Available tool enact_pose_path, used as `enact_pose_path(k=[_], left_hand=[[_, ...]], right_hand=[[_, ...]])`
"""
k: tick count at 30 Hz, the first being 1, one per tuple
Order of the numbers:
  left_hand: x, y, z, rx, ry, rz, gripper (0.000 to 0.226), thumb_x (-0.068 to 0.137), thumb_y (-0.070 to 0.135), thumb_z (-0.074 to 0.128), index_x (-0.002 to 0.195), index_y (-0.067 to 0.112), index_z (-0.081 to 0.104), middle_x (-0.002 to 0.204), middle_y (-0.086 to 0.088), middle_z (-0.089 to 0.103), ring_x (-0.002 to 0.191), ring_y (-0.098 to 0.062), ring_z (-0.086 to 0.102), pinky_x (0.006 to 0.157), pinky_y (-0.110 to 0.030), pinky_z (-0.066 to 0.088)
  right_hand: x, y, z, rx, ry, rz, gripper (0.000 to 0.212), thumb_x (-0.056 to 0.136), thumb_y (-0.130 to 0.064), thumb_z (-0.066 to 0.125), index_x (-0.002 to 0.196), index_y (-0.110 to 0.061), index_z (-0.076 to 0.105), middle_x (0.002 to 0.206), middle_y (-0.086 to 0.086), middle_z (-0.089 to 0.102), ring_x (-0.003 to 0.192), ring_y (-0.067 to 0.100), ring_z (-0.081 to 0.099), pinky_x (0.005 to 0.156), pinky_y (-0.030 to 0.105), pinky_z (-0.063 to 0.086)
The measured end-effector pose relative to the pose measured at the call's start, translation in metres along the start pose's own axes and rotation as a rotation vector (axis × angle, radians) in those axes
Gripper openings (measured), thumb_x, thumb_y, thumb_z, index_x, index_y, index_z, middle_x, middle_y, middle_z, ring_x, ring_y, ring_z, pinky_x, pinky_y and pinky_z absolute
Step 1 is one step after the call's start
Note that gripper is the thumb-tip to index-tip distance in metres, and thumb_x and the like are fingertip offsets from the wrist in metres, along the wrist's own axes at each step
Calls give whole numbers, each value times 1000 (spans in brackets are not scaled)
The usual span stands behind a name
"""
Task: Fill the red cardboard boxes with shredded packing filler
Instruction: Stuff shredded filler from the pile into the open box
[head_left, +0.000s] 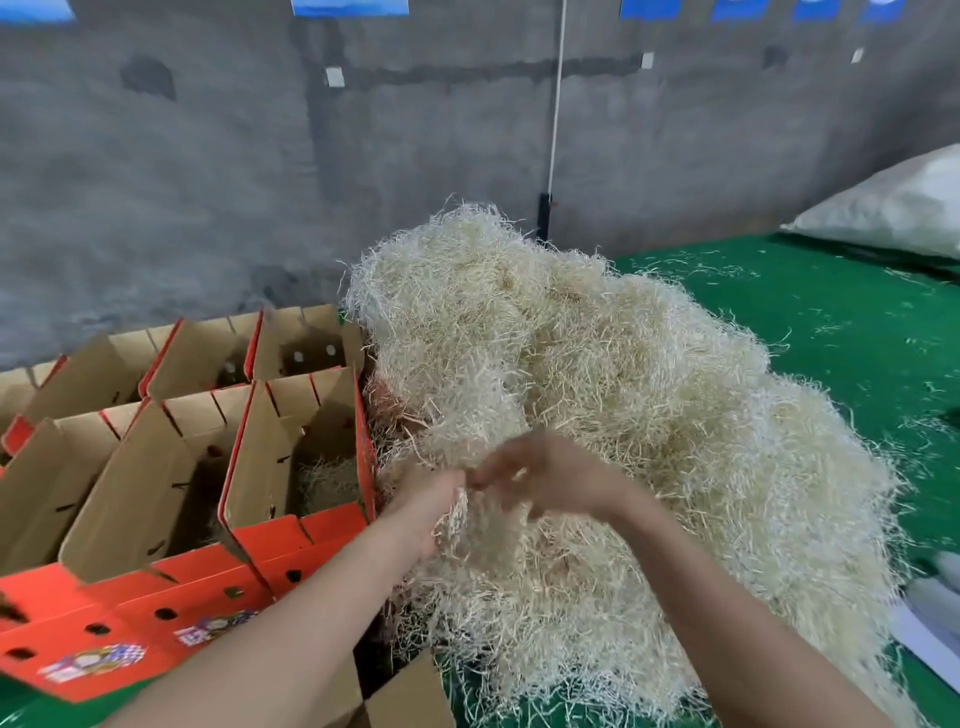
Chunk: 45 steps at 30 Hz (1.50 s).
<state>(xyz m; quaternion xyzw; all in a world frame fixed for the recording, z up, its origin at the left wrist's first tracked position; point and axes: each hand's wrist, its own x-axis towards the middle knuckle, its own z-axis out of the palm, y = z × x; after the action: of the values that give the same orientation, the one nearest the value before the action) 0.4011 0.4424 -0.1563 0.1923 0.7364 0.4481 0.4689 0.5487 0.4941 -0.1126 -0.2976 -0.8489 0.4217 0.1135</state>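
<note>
A big heap of pale shredded packing filler (613, 395) lies on the green table. Several open red cardboard boxes (291, 535) stand in rows to its left. The nearest right-hand box holds a thin layer of filler (327, 480); the others look dark inside. My left hand (423, 512) grips a clump of filler at the heap's near left side. Just to its right, my right hand (540, 480) has its fingers curled into the same clump. The two hands almost touch.
The green table surface (831, 322) stretches to the right with loose strands on it. A large pale sack (893, 208) lies at the far right. A grey concrete wall stands behind. A brown cardboard flap (410, 696) juts up at the near edge.
</note>
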Motion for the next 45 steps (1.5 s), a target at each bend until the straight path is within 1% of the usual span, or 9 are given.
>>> enact_pose_path(k=[3, 6, 10, 16, 22, 28, 33, 41, 45], left_hand=[[5, 4, -11, 229, 46, 211, 83, 71, 11, 77, 139, 7, 30, 138, -11, 43, 129, -30, 40, 108, -45, 33], [-2, 17, -22, 284, -68, 359, 53, 69, 2, 76, 114, 20, 54, 112, -2, 62, 111, -22, 55, 98, -36, 41], [1, 31, -40, 143, -39, 419, 67, 69, -6, 67, 131, 7, 48, 117, -5, 64, 108, -18, 60, 93, -31, 48], [-6, 34, -61, -179, 83, 479, 43, 74, -24, 47, 97, 9, 62, 55, 7, 64, 46, -2, 57, 41, -12, 41], [-11, 32, -42, -244, -5, 459, 37, 84, -21, 38, 80, 8, 60, 69, -6, 66, 65, -20, 62, 55, -23, 48], [-3, 42, -32, -140, 122, 539, 37, 85, -13, 47, 112, 12, 55, 88, -10, 58, 70, -26, 54, 63, -30, 44], [-3, 18, -33, -7, -294, 268, 115, 43, 52, 88, 142, 23, 35, 144, -3, 42, 133, -21, 36, 113, -49, 21], [-3, 24, -36, -442, -121, 46, 28, 81, 16, 67, 105, 3, 61, 105, -17, 64, 87, -33, 64, 76, -47, 52], [-6, 34, -54, -418, -164, 112, 9, 86, 11, 58, 80, 8, 64, 88, -11, 64, 74, -28, 61, 60, -38, 54]], right_hand=[[25, 7, -32, -170, 473, 54, 61, 76, 7, 60, 128, -20, 43, 134, 5, 44, 118, 19, 49, 93, 24, 46], [43, 22, -31, -460, 120, 170, 76, 81, -17, 66, 145, -21, 25, 153, -3, 3, 142, 25, 0, 113, 41, 2], [43, 45, 12, -194, -228, 290, 41, 81, -38, 65, 102, -3, 63, 111, 9, 62, 104, 7, 61, 89, 20, 46], [20, 82, 12, -243, -204, 367, 69, 78, -35, 70, 129, 0, 41, 130, 10, 52, 125, 32, 45, 104, 40, 37], [30, 56, 23, -251, 141, 193, 97, 60, -62, 70, 136, -14, 34, 153, 3, 7, 141, 28, 8, 109, 39, 0], [45, 35, 53, 624, 318, 345, 68, 77, -35, 64, 128, 2, 40, 93, 10, 65, 63, 15, 60, 61, 28, 57], [49, 12, 52, 278, 614, 20, 24, 79, 4, 59, 98, -10, 59, 77, -7, 59, 64, 1, 60, 55, 13, 49], [24, 7, 5, 637, 189, -167, 56, 79, 13, 50, 124, -21, 51, 111, -4, 62, 103, 8, 60, 87, 25, 51], [32, 27, -15, -19, 187, -52, 103, 69, -16, 77, 147, -25, 11, 152, 2, 14, 139, 24, 18, 110, 55, 21]])
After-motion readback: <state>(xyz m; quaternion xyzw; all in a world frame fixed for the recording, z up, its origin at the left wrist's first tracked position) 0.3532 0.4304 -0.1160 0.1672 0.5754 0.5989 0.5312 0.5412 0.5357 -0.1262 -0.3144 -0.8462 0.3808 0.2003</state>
